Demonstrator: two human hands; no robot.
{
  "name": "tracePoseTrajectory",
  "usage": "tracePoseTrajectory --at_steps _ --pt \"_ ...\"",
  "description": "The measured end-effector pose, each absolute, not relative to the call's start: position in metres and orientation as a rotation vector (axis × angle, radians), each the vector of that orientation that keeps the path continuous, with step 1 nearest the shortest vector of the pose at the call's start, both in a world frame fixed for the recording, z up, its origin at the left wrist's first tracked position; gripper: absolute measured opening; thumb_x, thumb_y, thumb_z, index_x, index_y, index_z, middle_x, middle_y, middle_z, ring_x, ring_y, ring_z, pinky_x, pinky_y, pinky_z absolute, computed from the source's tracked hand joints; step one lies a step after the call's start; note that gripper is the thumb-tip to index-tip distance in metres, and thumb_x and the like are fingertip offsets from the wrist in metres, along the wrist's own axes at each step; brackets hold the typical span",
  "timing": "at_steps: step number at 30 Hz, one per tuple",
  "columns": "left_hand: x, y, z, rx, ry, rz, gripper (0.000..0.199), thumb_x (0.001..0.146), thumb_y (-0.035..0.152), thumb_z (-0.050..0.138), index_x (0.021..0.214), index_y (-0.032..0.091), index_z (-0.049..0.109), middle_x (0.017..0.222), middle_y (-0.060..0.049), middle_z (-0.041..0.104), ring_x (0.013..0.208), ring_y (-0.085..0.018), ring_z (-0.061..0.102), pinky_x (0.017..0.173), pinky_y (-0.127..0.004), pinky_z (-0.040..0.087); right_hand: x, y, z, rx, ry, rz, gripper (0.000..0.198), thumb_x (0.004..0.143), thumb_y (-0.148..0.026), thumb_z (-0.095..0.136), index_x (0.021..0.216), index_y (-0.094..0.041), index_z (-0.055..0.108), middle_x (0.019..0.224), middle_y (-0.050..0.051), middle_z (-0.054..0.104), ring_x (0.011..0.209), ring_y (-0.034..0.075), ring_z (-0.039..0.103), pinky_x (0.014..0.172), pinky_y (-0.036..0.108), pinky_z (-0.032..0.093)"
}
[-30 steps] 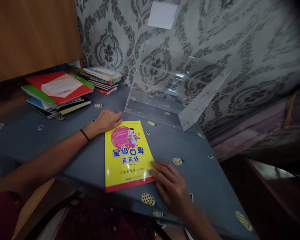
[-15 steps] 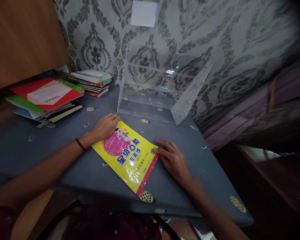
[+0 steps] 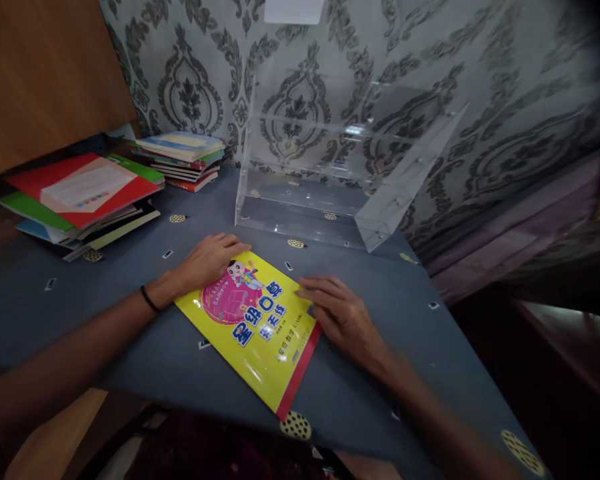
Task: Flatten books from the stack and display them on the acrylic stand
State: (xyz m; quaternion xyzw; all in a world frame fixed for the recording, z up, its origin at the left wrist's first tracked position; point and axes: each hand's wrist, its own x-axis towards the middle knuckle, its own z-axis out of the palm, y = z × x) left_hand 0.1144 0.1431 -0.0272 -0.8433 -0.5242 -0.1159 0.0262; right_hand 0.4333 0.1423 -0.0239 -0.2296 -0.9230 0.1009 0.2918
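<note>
Upon the grey, pineapple-patterned surface [image 3: 410,313], a yellow booklet [image 3: 255,333] is laid aslant, a clear stand [image 3: 340,167] being placed at its one o'clock. Its eleven o'clock edge is covered by the left hand [image 3: 210,262]; its three o'clock side is touched by the right hand [image 3: 343,313]. Fingers are held together; whether paper is pinched cannot be told. By uneven pressure, the cover might be creased.
</note>
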Motion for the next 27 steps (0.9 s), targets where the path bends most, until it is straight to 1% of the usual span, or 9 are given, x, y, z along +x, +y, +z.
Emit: tracePoseTrajectory --at_steps 3,5,7,11,15,20,25,27 --pt "0.117 0.142 -0.024 -2.593 -1.606 -0.248 0.049 0.095 0.006 0.044 0.136 0.025 0.06 0.122 -0.009 0.065 0.108 -0.024 0.06 0.09 -0.037 0.047 0.406 0.15 -0.021 -0.54 -2.523 0.33 0.033 0.102 -0.017 0.046 0.127 -0.021 0.067 0.127 0.013 0.071 0.118 0.028 0.064 0.095 0.05 0.058" --pt "0.118 0.14 -0.022 -2.568 -1.613 -0.188 0.051 0.094 0.005 0.043 0.137 0.028 0.06 0.123 -0.008 0.064 0.108 -0.024 0.059 0.089 -0.037 0.046 0.393 0.154 -0.024 -0.54 -2.582 0.313 0.033 0.104 -0.023 0.047 0.131 -0.017 0.065 0.129 0.015 0.069 0.121 0.029 0.062 0.098 0.053 0.055" --pt "0.118 0.14 -0.022 -2.552 -1.614 -0.157 0.052 0.094 0.005 0.043 0.137 0.029 0.06 0.125 -0.009 0.062 0.109 -0.025 0.057 0.089 -0.038 0.046 0.387 0.156 -0.029 -0.576 -2.629 0.302 0.033 0.104 -0.025 0.049 0.132 -0.016 0.063 0.131 0.015 0.068 0.123 0.03 0.061 0.1 0.054 0.053" --pt "0.119 0.141 -0.023 -2.548 -1.611 -0.171 0.049 0.096 0.007 0.043 0.136 0.029 0.061 0.123 -0.009 0.061 0.107 -0.025 0.055 0.09 -0.038 0.045 0.387 0.157 -0.039 -0.616 -2.626 0.344 0.032 0.104 -0.025 0.047 0.132 -0.021 0.063 0.133 0.012 0.068 0.125 0.027 0.06 0.105 0.053 0.049" --pt "0.119 0.142 -0.024 -2.56 -1.618 -0.227 0.044 0.098 0.012 0.044 0.135 0.029 0.062 0.122 -0.009 0.059 0.108 -0.025 0.054 0.092 -0.038 0.045 0.387 0.158 -0.043 -0.601 -2.599 0.368 0.033 0.104 -0.024 0.046 0.13 -0.017 0.065 0.13 0.013 0.069 0.124 0.028 0.06 0.105 0.052 0.048" --pt "0.119 0.142 -0.023 -2.542 -1.617 -0.239 0.04 0.101 0.018 0.045 0.135 0.029 0.062 0.12 -0.01 0.059 0.108 -0.026 0.052 0.09 -0.038 0.044 0.383 0.159 -0.044 -0.604 -2.577 0.349 0.032 0.101 -0.024 0.048 0.124 -0.014 0.068 0.128 0.015 0.069 0.121 0.029 0.061 0.103 0.051 0.049" --pt "0.118 0.142 -0.022 -2.569 -1.582 -0.256 0.041 0.101 0.017 0.042 0.135 0.027 0.062 0.118 -0.01 0.058 0.107 -0.025 0.051 0.09 -0.038 0.044 0.382 0.16 -0.044 -0.614 -2.582 0.358 0.032 0.101 -0.025 0.049 0.126 -0.021 0.068 0.13 0.012 0.069 0.121 0.027 0.062 0.103 0.051 0.05" --pt "0.118 0.142 -0.022 -2.569 -1.578 -0.26 0.041 0.1 0.017 0.042 0.134 0.026 0.062 0.117 -0.01 0.058 0.106 -0.025 0.051 0.09 -0.038 0.044 0.383 0.161 -0.045 -0.603 -2.581 0.355 0.032 0.101 -0.025 0.048 0.126 -0.02 0.068 0.13 0.012 0.068 0.122 0.027 0.061 0.105 0.051 0.049"
